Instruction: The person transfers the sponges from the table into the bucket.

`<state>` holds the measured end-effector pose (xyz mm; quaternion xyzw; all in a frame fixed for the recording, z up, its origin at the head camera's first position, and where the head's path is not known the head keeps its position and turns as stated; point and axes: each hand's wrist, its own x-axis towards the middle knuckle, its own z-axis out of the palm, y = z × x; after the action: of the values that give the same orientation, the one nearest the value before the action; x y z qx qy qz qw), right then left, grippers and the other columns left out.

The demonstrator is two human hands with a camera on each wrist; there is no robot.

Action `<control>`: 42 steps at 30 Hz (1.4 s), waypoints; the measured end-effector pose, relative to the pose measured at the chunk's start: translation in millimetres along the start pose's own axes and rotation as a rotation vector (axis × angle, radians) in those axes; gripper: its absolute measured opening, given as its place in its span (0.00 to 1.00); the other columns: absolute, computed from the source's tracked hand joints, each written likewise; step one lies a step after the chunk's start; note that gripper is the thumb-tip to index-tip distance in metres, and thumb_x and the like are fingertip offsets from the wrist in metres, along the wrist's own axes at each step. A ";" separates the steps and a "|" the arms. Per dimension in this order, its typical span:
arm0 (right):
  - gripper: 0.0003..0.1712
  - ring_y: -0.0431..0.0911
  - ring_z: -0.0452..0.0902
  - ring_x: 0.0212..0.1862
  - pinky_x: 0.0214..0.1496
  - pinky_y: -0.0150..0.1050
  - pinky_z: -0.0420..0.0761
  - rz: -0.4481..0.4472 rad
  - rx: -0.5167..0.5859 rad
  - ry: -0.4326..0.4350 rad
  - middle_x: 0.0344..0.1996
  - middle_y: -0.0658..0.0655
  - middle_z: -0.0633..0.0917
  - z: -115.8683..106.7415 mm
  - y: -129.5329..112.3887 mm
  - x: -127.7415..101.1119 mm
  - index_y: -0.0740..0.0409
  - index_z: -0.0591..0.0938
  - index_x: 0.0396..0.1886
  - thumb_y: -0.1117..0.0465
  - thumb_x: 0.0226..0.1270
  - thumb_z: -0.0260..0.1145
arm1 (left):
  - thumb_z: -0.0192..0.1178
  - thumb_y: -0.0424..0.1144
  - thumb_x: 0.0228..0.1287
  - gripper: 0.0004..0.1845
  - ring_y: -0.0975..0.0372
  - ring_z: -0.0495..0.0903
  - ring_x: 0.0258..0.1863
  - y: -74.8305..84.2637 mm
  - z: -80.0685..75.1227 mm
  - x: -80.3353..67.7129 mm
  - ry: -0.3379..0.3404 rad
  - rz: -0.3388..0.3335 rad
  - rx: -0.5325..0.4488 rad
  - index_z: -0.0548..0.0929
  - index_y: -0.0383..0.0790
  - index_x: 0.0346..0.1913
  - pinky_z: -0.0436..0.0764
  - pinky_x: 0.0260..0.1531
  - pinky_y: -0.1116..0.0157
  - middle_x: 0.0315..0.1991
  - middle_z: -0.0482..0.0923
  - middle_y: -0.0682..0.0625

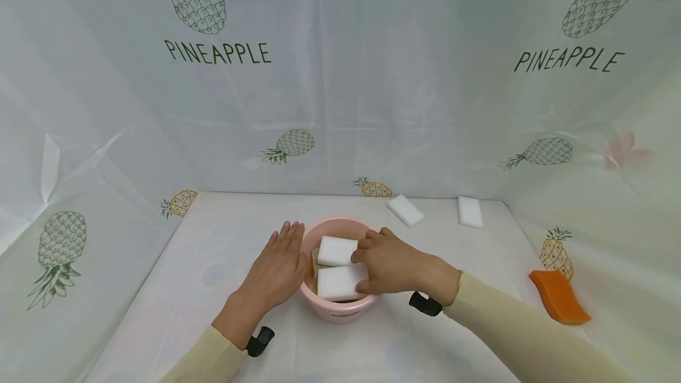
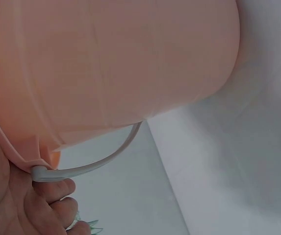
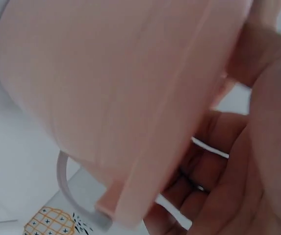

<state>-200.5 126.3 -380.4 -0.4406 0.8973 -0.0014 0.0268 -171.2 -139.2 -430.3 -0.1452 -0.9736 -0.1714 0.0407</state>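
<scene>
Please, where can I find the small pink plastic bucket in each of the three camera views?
Head view: the small pink plastic bucket stands low at centre, between the left hand and right hand.
Left wrist view: its outer wall fills the upper part of the picture.
Right wrist view: its wall fills the left and centre, tilted.
Shared landmark: the bucket's thin white wire handle, visible in both wrist views.

Printed words on the backdrop sheet

"PINEAPPLE" is printed twice on the white sheet [image 1: 340, 75] behind the table, once under each large pineapple drawing, at upper left [image 1: 217, 52] and upper right [image 1: 568, 60].
</scene>
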 end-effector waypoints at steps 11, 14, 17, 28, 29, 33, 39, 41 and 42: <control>0.17 0.42 0.65 0.35 0.39 0.38 0.64 0.004 -0.087 0.021 0.25 0.43 0.77 10.7 -6.0 15.2 0.47 0.86 0.32 0.44 0.54 0.82 | 0.44 0.44 0.84 0.32 0.45 0.53 0.84 -0.6 0.4 0.2 0.010 -0.001 -0.009 0.59 0.29 0.82 0.55 0.83 0.45 0.82 0.59 0.36; 0.12 0.41 0.66 0.34 0.38 0.37 0.63 -0.010 -0.066 0.023 0.25 0.42 0.76 11.7 -4.9 14.1 0.47 0.87 0.32 0.48 0.57 0.81 | 0.44 0.44 0.84 0.33 0.45 0.52 0.84 -0.4 0.5 0.3 0.003 -0.002 -0.008 0.58 0.29 0.82 0.55 0.83 0.45 0.82 0.59 0.36; 0.10 0.41 0.68 0.35 0.39 0.36 0.63 -0.013 -0.041 0.034 0.25 0.42 0.77 11.5 -4.0 12.9 0.47 0.86 0.31 0.52 0.57 0.80 | 0.45 0.44 0.84 0.33 0.45 0.53 0.84 -0.1 0.6 0.5 0.007 -0.001 -0.006 0.59 0.28 0.82 0.55 0.83 0.45 0.82 0.59 0.36; 0.14 0.38 0.68 0.33 0.39 0.35 0.63 -0.019 0.015 0.054 0.22 0.40 0.72 13.0 -0.3 11.5 0.45 0.80 0.25 0.52 0.59 0.79 | 0.44 0.45 0.84 0.33 0.45 0.53 0.84 1.6 2.9 1.9 -0.001 -0.011 0.018 0.58 0.29 0.82 0.55 0.83 0.46 0.82 0.59 0.36; 0.14 0.39 0.67 0.32 0.39 0.35 0.63 -0.018 0.012 0.064 0.22 0.40 0.71 13.5 0.6 11.2 0.46 0.80 0.25 0.52 0.59 0.78 | 0.44 0.45 0.84 0.33 0.45 0.53 0.84 1.7 2.8 2.0 0.000 -0.013 0.021 0.58 0.29 0.82 0.55 0.83 0.46 0.82 0.59 0.36; 0.11 0.40 0.66 0.33 0.38 0.35 0.64 -0.033 -0.021 0.132 0.24 0.42 0.73 17.0 4.0 9.4 0.47 0.81 0.27 0.51 0.61 0.76 | 0.44 0.45 0.84 0.33 0.45 0.53 0.84 2.2 2.3 2.1 -0.002 -0.018 0.029 0.57 0.29 0.82 0.55 0.83 0.47 0.82 0.59 0.37; 0.11 0.43 0.71 0.38 0.42 0.37 0.70 -0.022 -0.101 0.282 0.33 0.46 0.80 24.7 11.6 4.8 0.51 0.85 0.35 0.50 0.65 0.75 | 0.43 0.44 0.84 0.33 0.45 0.53 0.84 4.3 1.6 1.5 0.001 -0.023 0.016 0.58 0.29 0.82 0.55 0.83 0.47 0.82 0.59 0.37; 0.12 0.44 0.72 0.40 0.43 0.39 0.71 0.003 -0.123 0.311 0.35 0.47 0.82 26.0 15.5 3.2 0.51 0.85 0.38 0.49 0.67 0.75 | 0.44 0.45 0.84 0.33 0.46 0.53 0.84 4.1 2.2 1.4 -0.003 -0.022 0.013 0.58 0.29 0.82 0.54 0.83 0.46 0.82 0.59 0.37; 0.13 0.45 0.72 0.41 0.44 0.40 0.72 0.018 -0.133 0.323 0.36 0.48 0.82 26.4 17.6 2.6 0.52 0.86 0.40 0.48 0.67 0.75 | 0.43 0.45 0.84 0.33 0.46 0.52 0.85 3.8 2.6 1.6 -0.009 -0.022 0.014 0.57 0.29 0.82 0.54 0.83 0.46 0.83 0.59 0.37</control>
<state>-214.7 135.6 -407.4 -0.4272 0.8920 -0.0128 -0.1470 -171.7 -134.4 -431.2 -0.1352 -0.9764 -0.1646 0.0355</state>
